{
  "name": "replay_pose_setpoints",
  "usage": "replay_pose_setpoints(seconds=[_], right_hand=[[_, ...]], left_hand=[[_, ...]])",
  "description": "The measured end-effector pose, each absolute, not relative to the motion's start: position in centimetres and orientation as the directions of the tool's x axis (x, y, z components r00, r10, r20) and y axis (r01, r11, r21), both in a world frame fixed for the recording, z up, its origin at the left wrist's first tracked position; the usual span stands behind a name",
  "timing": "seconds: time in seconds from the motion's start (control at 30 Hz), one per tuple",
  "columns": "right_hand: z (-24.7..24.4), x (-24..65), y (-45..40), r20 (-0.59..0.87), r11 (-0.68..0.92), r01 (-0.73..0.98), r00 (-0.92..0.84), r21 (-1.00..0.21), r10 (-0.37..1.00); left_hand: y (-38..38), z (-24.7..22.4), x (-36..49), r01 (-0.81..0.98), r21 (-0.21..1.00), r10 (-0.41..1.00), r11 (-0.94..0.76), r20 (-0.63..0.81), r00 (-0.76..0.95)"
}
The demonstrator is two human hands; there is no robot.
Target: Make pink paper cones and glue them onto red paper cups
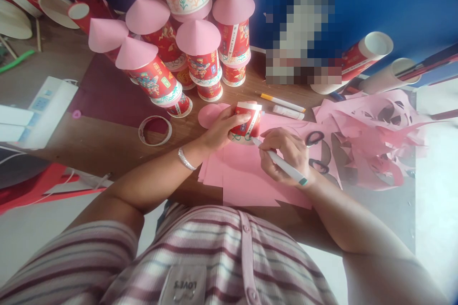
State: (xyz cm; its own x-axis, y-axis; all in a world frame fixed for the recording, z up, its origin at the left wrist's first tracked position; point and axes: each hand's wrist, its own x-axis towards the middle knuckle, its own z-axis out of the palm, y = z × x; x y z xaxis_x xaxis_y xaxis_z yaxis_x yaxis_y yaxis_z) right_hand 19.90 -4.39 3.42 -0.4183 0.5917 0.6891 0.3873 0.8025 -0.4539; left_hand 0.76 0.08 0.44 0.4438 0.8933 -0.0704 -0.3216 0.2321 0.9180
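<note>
My left hand (pixel 223 128) is wrapped round a small red paper cup (pixel 246 123), thumb across its front. Green marks show on the pale band along the cup's lower edge. A white marker with a green end (pixel 289 167) is pinched in my right hand (pixel 285 153), its tip at that band. Beneath both hands lie pink paper sheets (pixel 241 181). Just beyond the cup rest a yellow-and-white pen (pixel 282 103) and a white glue stick or marker (pixel 288 112). A pair of scissors with dark handles (pixel 315 138) is partly covered by pink paper.
Several red cup towers with pink cone tops (pixel 198 38) stand beyond my left hand. A tape roll (pixel 155 131) lies left of the cup. Cut pink scraps (pixel 379 128) are heaped at the right, near red tubes (pixel 375 47). A white box (pixel 46 109) is at far left.
</note>
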Motion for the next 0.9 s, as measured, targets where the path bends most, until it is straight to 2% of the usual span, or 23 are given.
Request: replay_pose_setpoints(seconds=[0.63,0.9], right_hand=[[3.23,20.31,-4.20,0.682,0.787,0.421,-0.405,-0.452,0.608],[3.32,20.34,-4.25,0.692,0.787,0.422,-0.391,-0.450,0.606]], left_hand=[[0.03,0.90,0.92,-0.370,0.874,0.884,0.315,-0.128,0.449],[-0.11,0.67,0.79,-0.383,0.847,0.889,0.368,-0.200,0.412]])
